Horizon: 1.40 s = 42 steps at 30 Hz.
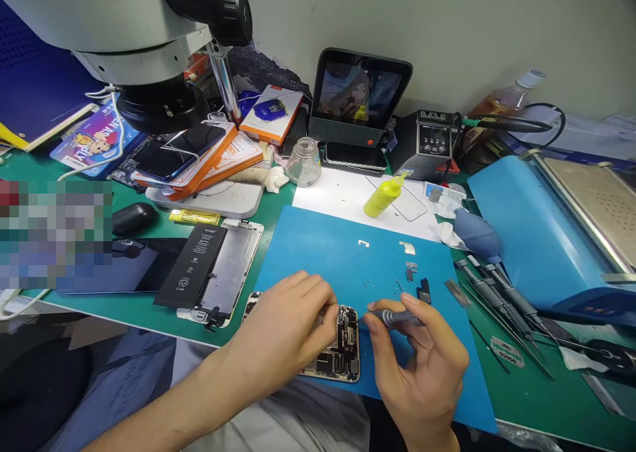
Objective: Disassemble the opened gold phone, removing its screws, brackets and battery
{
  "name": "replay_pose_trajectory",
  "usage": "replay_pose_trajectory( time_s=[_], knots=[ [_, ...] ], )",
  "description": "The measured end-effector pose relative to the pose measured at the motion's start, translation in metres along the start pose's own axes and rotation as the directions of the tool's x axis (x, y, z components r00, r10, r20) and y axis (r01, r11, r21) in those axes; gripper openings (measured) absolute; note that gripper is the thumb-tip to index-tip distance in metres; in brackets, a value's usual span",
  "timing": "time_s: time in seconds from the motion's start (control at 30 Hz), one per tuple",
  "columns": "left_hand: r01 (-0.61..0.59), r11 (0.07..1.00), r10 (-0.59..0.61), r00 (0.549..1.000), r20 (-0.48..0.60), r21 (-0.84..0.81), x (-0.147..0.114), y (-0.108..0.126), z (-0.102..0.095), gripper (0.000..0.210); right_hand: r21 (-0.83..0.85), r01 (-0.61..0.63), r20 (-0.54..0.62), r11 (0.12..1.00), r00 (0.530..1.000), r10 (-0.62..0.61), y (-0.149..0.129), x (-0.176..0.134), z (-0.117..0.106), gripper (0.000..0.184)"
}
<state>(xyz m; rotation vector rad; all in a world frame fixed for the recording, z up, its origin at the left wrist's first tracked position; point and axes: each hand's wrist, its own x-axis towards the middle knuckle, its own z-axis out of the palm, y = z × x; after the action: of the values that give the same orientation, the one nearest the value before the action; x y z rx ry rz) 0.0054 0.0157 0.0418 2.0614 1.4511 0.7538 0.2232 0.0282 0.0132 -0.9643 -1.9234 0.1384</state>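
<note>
An opened smartphone (348,346) lies at the near edge of the blue mat, its circuit board and small parts bare. My left hand (293,319) rests over the phone's middle and hides much of it. Its fingers are curled in with thumb and forefinger together; anything between them is hidden. Just right of the phone, my right hand (417,359) holds a grey screwdriver (395,317) between thumb and fingers, tip pointing left toward the phone's edge. Beyond the hands lie a metal shield plate (407,248), a small bracket (364,243), tiny screws and a black part (424,291).
A black battery (191,266) lies on a detached screen panel (233,273) to the left. A microscope (154,48) overhangs the back left. A yellow bottle (385,197) stands behind the mat. Tweezers (497,299), a razor blade (507,351) and a blue machine (527,233) are on the right.
</note>
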Motion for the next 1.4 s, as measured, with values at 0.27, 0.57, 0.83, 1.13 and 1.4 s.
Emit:
replay_pose_trajectory(
  time_s=[0.27, 0.57, 0.83, 1.13, 1.4],
  knots=[
    [-0.001, 1.0, 0.001, 1.0, -0.007, -0.002, -0.002, 0.001, 0.003, 0.021, 0.082, 0.153, 0.108, 0.985, 0.981, -0.161, 0.0, 0.011, -0.002, 0.06],
    [0.036, 0.996, -0.035, 0.999, 0.013, -0.083, -0.004, 0.001, 0.0, 0.012, 0.124, 0.098, 0.093, 0.987, 0.99, -0.11, 0.002, 0.006, 0.001, 0.077],
    [0.032, 0.993, -0.031, 0.999, 0.009, -0.116, -0.006, 0.0, 0.0, 0.01, 0.136, 0.042, 0.035, 0.99, 0.998, -0.047, 0.001, 0.003, -0.002, 0.068],
    [-0.002, 0.997, 0.001, 1.0, -0.004, -0.072, -0.005, 0.002, 0.002, 0.013, 0.284, -0.175, -0.033, 0.943, 0.981, 0.192, -0.004, 0.0, -0.001, 0.064],
    [-0.019, 0.999, 0.021, 0.999, 0.035, -0.042, -0.004, 0.003, 0.003, 0.012, 0.376, -0.241, 0.002, 0.895, 0.966, 0.26, -0.009, 0.001, -0.002, 0.054]
  ],
)
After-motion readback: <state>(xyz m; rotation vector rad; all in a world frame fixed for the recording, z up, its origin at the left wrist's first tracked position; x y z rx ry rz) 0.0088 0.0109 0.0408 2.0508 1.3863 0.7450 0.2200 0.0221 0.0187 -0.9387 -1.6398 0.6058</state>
